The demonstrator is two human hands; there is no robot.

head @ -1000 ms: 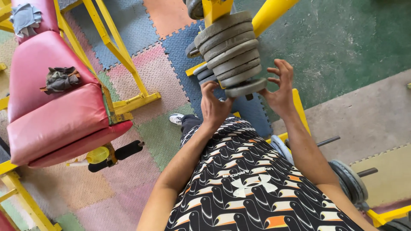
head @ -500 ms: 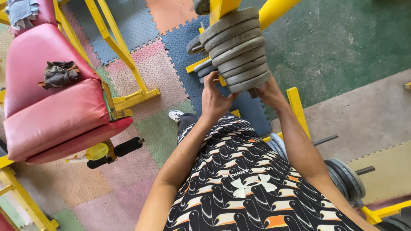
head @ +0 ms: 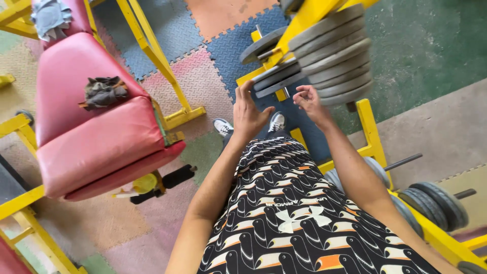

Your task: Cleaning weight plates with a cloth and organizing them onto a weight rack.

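A stack of grey weight plates (head: 332,56) hangs on a yellow steel arm (head: 304,23) at the top of the view. The plates are round, flat discs with a rough, dull cast surface, packed face to face, about seven of them. Their shared axis runs on a slant from upper left to lower right, and a short dark stub of bar (head: 351,106) sticks out below the lowest plate. A second, thinner set of grey plates (head: 276,76) sits on the frame just left of and below the big stack.

The left hand (head: 248,114) is raised with the fingers straight and together, thumb spread, palm turned toward the right; its fingertips reach up next to the thinner plates, and it grips nothing. The right hand (head: 309,101) is lifted beside the lower left edge of the big stack, fingers curled loosely inward, also holding nothing; whether it touches the plates cannot be told.

To the left stands a red padded bench (head: 91,132) of glossy vinyl on yellow tubing, with a crumpled dark cloth (head: 104,91) on it. The floor is coloured interlocking foam mats (head: 198,86) with a raised tread pattern.
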